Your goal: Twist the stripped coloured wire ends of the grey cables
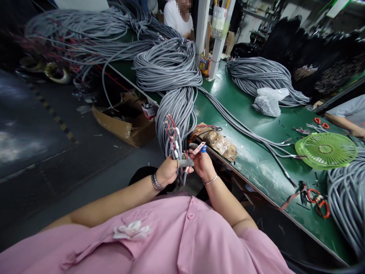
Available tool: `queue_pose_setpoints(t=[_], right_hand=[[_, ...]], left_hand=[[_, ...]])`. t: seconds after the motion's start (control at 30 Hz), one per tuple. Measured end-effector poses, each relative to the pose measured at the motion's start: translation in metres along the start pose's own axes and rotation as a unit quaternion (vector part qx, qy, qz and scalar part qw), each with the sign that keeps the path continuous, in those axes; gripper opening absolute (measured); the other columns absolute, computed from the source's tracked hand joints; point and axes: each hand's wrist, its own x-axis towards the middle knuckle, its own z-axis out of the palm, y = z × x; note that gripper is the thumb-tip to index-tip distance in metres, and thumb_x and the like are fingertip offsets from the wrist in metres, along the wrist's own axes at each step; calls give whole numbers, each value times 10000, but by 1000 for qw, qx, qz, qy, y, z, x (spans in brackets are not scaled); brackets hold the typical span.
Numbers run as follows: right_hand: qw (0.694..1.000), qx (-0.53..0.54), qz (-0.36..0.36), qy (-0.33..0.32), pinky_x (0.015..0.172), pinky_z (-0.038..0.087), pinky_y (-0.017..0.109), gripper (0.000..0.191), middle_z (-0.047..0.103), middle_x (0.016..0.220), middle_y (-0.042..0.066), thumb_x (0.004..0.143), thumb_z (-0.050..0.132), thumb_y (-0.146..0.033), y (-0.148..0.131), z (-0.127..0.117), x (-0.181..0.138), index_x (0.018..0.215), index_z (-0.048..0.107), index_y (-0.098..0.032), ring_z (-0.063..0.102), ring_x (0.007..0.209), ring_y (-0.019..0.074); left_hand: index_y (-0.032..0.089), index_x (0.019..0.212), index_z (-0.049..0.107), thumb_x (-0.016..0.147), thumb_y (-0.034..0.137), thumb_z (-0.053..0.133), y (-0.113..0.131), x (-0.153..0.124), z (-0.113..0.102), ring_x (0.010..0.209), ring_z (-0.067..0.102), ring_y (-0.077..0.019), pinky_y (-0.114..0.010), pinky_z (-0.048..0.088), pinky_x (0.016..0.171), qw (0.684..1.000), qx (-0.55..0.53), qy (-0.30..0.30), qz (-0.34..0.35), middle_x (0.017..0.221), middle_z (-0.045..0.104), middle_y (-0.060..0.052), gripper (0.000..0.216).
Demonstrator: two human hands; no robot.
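My left hand [169,170] is closed round a bundle of grey cables [181,179] in front of my body. Their ends point up, with thin coloured wires [170,127] fanned out above white bands. A grey cover wraps one finger of this hand. Just to the right, my right hand [203,166] pinches a small, flat pinkish piece [199,148] with holes in it; its exact kind is unclear. Blue tape circles a fingertip of that hand. Between the two hands, short coloured wire ends [186,154] show, partly hidden by the fingers.
A large grey cable coil [168,64] lies on the green table [242,118], with a taped brown block [218,142] at its edge. Right are a green basket [325,149] and orange-handled scissors [318,203]. A cardboard box [119,123] stands below left. Two people sit beyond.
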Motion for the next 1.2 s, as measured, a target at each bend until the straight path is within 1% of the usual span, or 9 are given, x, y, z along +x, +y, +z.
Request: queue_pose_setpoints(t=[0.1,0.2,0.27,0.33,0.4,0.5,0.7,0.93,1.2], right_hand=[[997,-38,-54,43,548,412,245,509,610,718,16,764,567,-676,-2,-1,-1,842,656,-181,460,558,108],[969,-152,-154,122,561,380,238,467,589,658,4,809,542,-627,-3,-3,-6,722,644,-180,441,569,110],[960,-179,-174,129,576,382,238,479,604,678,11,838,497,-624,-4,-4,-9,729,650,-184,458,591,114],[977,-128,-143,90,573,394,240,492,614,712,15,844,473,-641,-5,-2,-9,792,661,-190,473,594,115],[995,-42,-81,40,571,418,244,503,618,744,21,821,500,-659,-6,0,-8,875,670,-189,488,591,115],[999,38,-20,14,601,456,256,500,631,790,33,785,571,-650,-9,3,-4,942,670,-185,519,619,122],[997,66,-30,37,604,458,243,393,624,760,24,780,636,-576,-11,5,-2,867,664,-193,551,674,132],[998,52,-30,36,620,468,254,436,642,810,35,775,620,-604,-8,3,-1,909,669,-192,564,691,138],[995,87,56,-16,603,491,264,567,659,813,37,783,484,-729,-16,-1,-7,893,648,-197,560,647,135]], left_hand=[[126,598,700,644,225,731,1,1,0,514,627,-165,-311,531,618,1000,5,1,-8,541,667,-60,113],[124,581,693,628,223,741,3,0,0,510,632,-170,-298,521,589,1000,-2,10,-16,532,667,-65,120],[124,575,688,624,215,747,3,1,1,511,636,-168,-291,518,584,1000,-7,13,-17,534,670,-64,119],[123,578,688,620,209,749,4,1,2,507,634,-166,-292,518,584,1000,-8,14,-15,533,670,-60,113],[121,590,693,621,211,747,5,1,3,502,630,-167,-290,511,570,1000,-1,11,-13,533,670,-61,110],[118,588,692,622,229,743,6,1,5,496,622,-167,-288,500,553,1000,8,9,-10,528,666,-66,127],[122,599,694,613,233,738,5,1,5,492,618,-170,-307,512,574,1000,6,24,-14,513,652,-56,120],[121,542,670,601,224,732,4,2,5,459,605,-165,-274,481,507,998,27,42,-28,495,646,-66,134],[129,540,675,623,223,723,0,-3,3,504,617,-166,-274,483,543,999,37,31,16,510,647,-61,133]])
